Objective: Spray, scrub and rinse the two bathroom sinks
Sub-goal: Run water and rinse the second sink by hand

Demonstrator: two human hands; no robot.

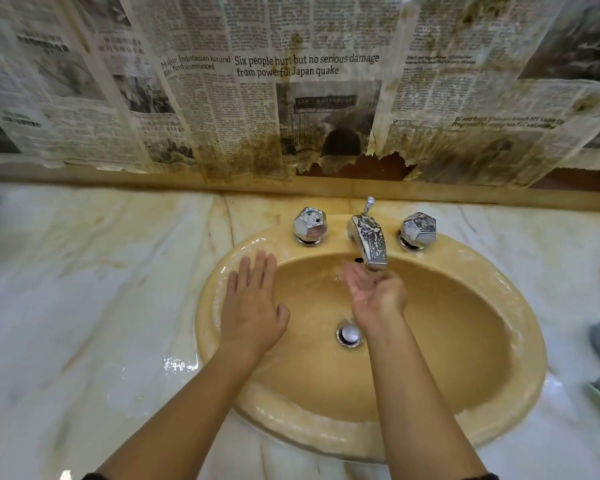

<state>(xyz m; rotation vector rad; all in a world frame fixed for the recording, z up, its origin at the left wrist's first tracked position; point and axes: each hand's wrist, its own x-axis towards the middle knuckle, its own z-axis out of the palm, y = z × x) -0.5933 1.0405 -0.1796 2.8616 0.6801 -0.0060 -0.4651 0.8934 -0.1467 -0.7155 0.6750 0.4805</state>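
Sink [520,306] wet — left hand [252,306] flat on rim, right hand [378,292] cupped, empty, under spout [369,242]; second sink cut off.

Spout [369,242] between two knobs behind sink [520,306]; drain plug [349,334] in basin centre.

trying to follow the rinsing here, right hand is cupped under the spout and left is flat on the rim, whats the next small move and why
Probably carry the water in the cupped right hand over to the left part of the sink rim and tip it out there. That hand sits palm up just under the spout, while the left hand lies flat on the wet, filmy rim, apparently ready to wipe it down.
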